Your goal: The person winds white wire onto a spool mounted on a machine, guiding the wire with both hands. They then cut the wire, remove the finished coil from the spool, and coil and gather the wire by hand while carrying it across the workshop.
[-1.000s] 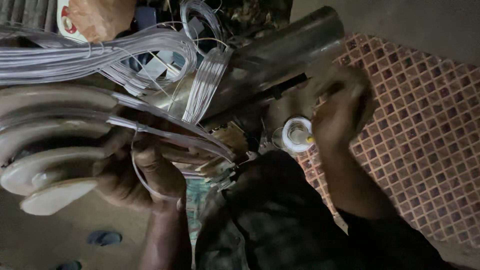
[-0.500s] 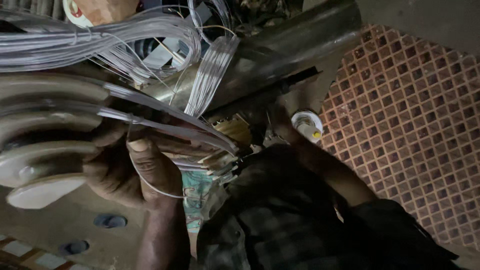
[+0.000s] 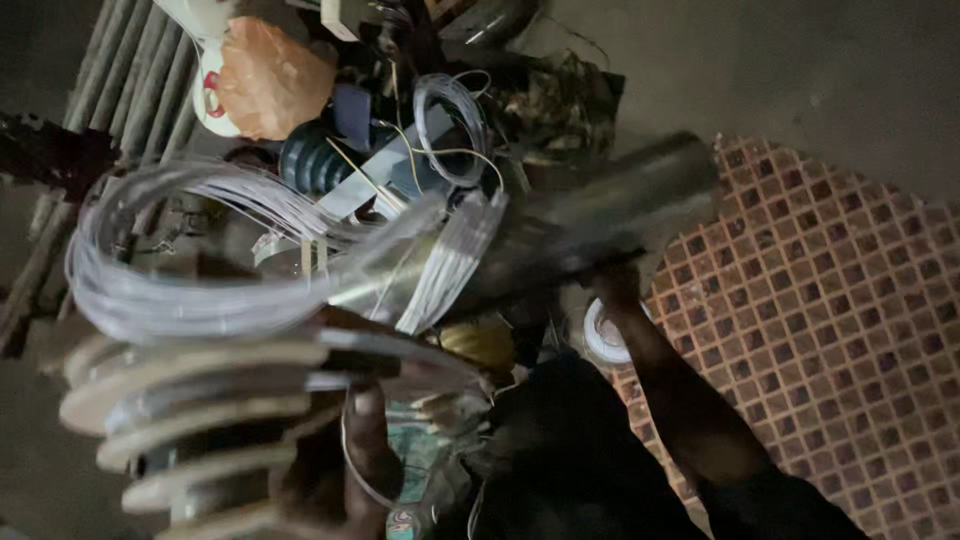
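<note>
My left hand (image 3: 345,455) is closed around a pale ribbed insulator (image 3: 190,400) made of stacked discs, at the lower left. Its thumb presses on thin wire strands running across the insulator. A big loose coil of pale wire (image 3: 170,295) hangs just above the discs. My right hand (image 3: 612,287) reaches up to the underside of a long grey metal pipe (image 3: 600,210) and touches a dark strip there; its fingers are blurred and hard to make out. A small white roll (image 3: 602,340) lies just below that hand, apart from it.
A red-brown chequered tiled mat (image 3: 830,300) covers the floor at the right. At the top sits clutter: an orange bag (image 3: 270,80), a dark blue ribbed insulator (image 3: 315,165), a small wire coil (image 3: 450,125) and several rods (image 3: 130,70) at the top left.
My right hand let go of the white roll and moved up to the pipe's underside. The view shifted down and back, showing more of the clutter; my left hand kept hold of the insulator.
</note>
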